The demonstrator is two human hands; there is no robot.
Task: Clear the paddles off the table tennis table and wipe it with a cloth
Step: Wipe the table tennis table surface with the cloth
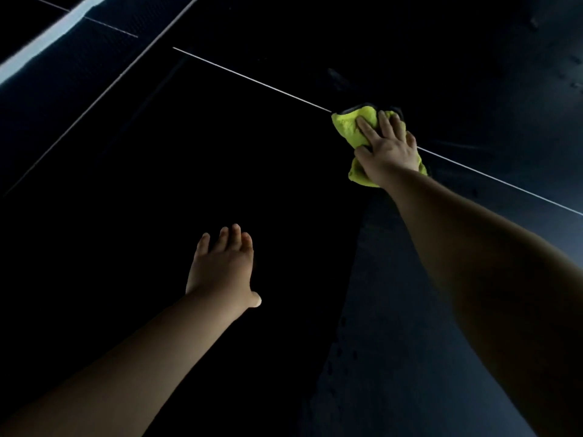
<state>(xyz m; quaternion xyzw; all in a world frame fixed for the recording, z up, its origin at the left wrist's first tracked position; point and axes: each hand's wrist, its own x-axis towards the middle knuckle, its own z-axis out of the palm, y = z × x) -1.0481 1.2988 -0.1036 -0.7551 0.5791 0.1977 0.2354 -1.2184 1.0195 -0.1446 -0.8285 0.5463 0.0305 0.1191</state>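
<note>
- Two bare hands showed, and one cloth (348, 129), yellow-green and bunched.
- The right hand (389, 146) lay palm-down on the cloth with its fingers straight and spread apart, pressing it flat rather than clutching it.
- The cloth sat on the table (157, 184), right over the thin white line (252, 80).
- The left hand (222, 266) was held palm-down, fingers straight and close together, holding nothing, well apart from the cloth.
- The table surface was very dark, with faint smears right of the cloth.
- A net (47, 36) with a white top band crossed the upper left corner, cut off by the frame.
- Whether the left palm touched the table could not be told in the gloom; the room beyond was too dark to make out.
</note>
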